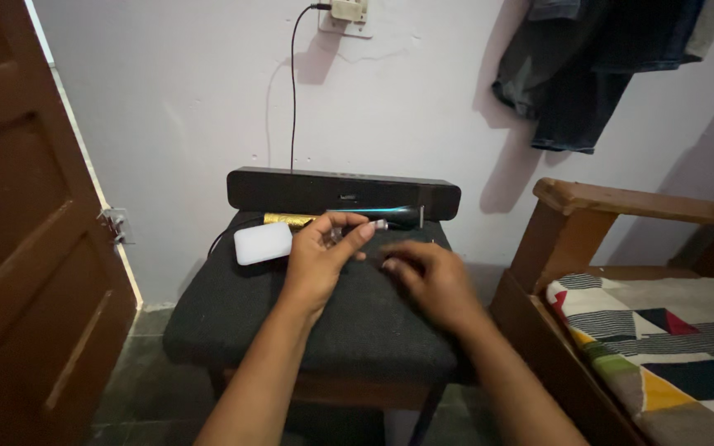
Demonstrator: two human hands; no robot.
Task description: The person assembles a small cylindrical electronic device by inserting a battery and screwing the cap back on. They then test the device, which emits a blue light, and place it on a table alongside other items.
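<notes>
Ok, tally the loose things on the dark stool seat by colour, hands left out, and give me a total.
Black: 2, the long speaker bar at the back and the dark tube-shaped gadget in front of it.
White: 1, the rounded case.
Gold: 1, the small cylinder.
Total: 4 on the stool.

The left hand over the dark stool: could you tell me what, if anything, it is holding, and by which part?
The left hand pinches a small pale item at its fingertips; what it is and where it is gripped cannot be told. The right hand holds nothing visible.
</notes>
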